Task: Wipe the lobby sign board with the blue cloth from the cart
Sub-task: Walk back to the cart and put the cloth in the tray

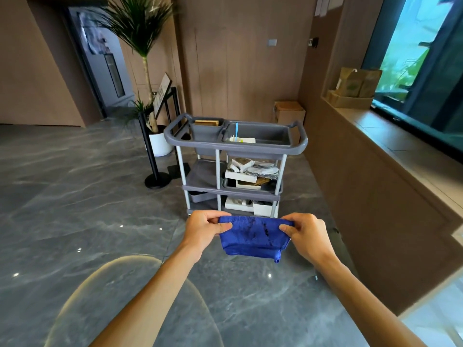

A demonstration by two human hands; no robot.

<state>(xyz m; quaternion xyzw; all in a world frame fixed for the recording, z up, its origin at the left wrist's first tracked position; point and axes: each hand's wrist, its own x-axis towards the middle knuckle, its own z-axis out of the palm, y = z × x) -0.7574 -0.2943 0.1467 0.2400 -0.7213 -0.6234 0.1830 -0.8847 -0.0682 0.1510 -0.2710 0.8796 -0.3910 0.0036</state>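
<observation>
- Hands first: the left hand (204,227) pinches the upper left corner of the blue cloth (253,237), thumb on the near face and the other fingers curled behind the top edge.
- The right hand (304,231) grips the upper right corner in the same way, thumb pressed to the front and fingers folded over the back.
- Both hands are closed on the fabric, and the top edge runs stretched between them.
- The cloth hangs down from that edge in front of the person, above the grey marble floor (75,209), with dark smudges on its near face and its lower right corner drooping lowest.
- Just beyond the cloth stands the grey cart (299,144), three tiers high, with boxes and white items on its middle and lower shelves.
- The sign board (162,92) leans tilted on a black stand to the left of and behind the cart, beside a potted plant (140,28), well apart from the hands.
</observation>
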